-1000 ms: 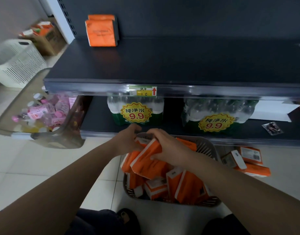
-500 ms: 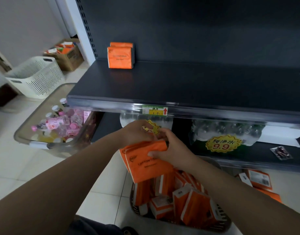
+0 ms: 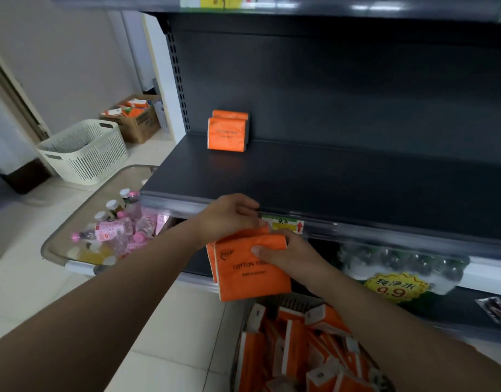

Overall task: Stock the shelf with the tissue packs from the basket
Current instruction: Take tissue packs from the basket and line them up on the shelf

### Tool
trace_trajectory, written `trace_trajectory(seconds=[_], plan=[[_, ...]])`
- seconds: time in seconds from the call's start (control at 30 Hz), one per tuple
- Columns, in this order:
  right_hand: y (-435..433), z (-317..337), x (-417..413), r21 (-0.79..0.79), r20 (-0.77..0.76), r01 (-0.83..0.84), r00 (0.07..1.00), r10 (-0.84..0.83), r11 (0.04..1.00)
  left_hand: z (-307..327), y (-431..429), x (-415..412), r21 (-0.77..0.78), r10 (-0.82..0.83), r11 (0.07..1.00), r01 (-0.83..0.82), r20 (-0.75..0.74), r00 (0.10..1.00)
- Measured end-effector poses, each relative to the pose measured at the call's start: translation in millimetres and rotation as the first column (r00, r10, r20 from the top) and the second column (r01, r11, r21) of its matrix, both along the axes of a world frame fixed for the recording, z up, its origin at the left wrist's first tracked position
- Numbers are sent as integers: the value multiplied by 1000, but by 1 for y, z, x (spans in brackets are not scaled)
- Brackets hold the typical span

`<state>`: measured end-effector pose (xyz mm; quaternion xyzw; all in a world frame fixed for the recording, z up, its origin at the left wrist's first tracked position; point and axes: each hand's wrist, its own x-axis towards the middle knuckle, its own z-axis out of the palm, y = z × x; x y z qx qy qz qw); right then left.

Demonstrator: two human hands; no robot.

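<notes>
Two orange tissue packs hang upright just below the front lip of the dark shelf. My left hand grips their top edge from the left and behind. My right hand pinches the upper right corner of the front pack, thumb across its face. Under them a grey basket holds several more orange packs. Two packs stand upright at the back left of the shelf.
A clear bin with several pink-capped bottles sits on the floor at left. A white slatted basket and a cardboard box stand further back. Bottled-water multipacks with yellow 9.9 tags fill the lower shelf. Another shelf edge runs overhead.
Both hands have lifted the two packs out of the basket and up to the shelf's front lip. The view has tilted upward.
</notes>
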<state>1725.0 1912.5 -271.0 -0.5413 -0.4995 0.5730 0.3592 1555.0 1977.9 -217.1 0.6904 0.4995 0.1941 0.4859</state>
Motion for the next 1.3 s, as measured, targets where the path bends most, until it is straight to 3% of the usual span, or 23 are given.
trace_trajectory(seconds=[0.07,0.2,0.33,0.43,0.77,0.93,1.1,1.3], plan=[[10,4,-4,-5,-38,48,998,-48,999,1,7,-12,22,148,988,-151,116,982],[33,11,-7,-41,-69,159,984,-161,986,-6,9,-34,-6,400,907,-420,321,859],[61,23,-14,-43,-92,226,969,-229,973,-16,19,-50,-171,326,945,-279,411,851],[78,36,-19,4,-59,232,971,-232,973,-20,31,-54,-158,222,972,-175,362,905],[143,52,-52,129,-83,349,937,-340,928,-19,105,-51,-99,320,945,-311,465,825],[186,47,-66,90,-148,278,953,-264,956,-23,147,-57,-69,355,926,-372,494,793],[215,39,-68,97,-117,265,960,-254,959,-33,182,-64,-46,347,928,-371,475,809],[244,28,-71,177,25,282,956,-291,943,-42,214,-54,6,324,928,-372,476,817]])
